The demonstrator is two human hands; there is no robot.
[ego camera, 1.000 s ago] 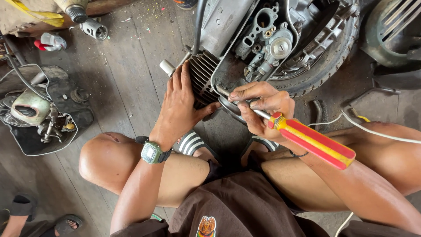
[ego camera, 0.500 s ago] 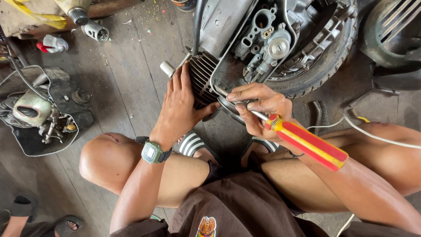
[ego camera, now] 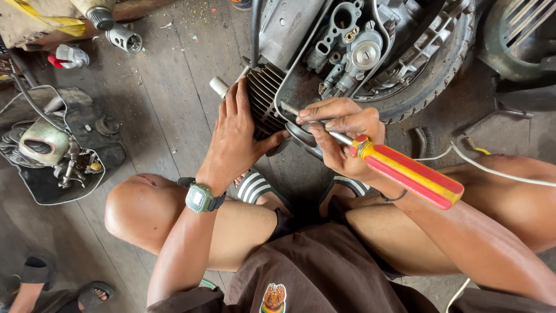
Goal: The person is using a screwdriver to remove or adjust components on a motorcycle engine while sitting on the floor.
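The screwdriver (ego camera: 405, 171), red and yellow, sat gripped in my right hand (ego camera: 341, 136), its metal tip at the edge of the engine (ego camera: 324, 52). My left hand (ego camera: 237, 136) lay spread flat on the engine's fins. Bare floor (ego camera: 168, 104) stretched left of the engine.

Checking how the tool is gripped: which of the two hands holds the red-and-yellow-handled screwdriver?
The right hand holds the red-and-yellow-handled screwdriver; the left hand, with the wristwatch, rests flat on the finned engine cylinder.

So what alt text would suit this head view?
A crouching person's left hand presses on an engine's finned cylinder while the right hand works a red-and-yellow screwdriver beside it.
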